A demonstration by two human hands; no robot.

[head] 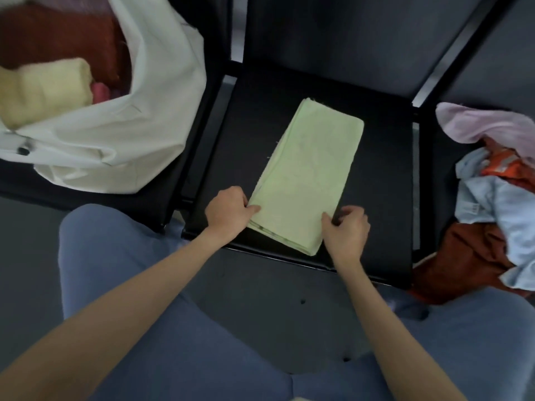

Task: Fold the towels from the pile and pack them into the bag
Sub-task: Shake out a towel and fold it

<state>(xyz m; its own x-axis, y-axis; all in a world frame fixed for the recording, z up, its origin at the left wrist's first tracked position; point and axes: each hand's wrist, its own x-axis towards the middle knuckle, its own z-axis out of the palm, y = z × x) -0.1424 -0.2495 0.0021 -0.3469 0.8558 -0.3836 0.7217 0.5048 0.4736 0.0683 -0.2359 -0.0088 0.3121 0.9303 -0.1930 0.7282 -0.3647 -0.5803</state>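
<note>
head view: both grips, left hand and right hand, pinch the green towel near edge; bare chair seat beyond, bag left, pile right.

Bare chair seat around green towel, bag left, towel pile right

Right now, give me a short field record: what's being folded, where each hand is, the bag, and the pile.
towel in work: pale green towel, folded long, flat on the black chair seat
left hand: pinching near-left corner
right hand: gripping near-right edge
bag: white bag, left, open, folded towels inside
pile: unfolded towels, right
</note>
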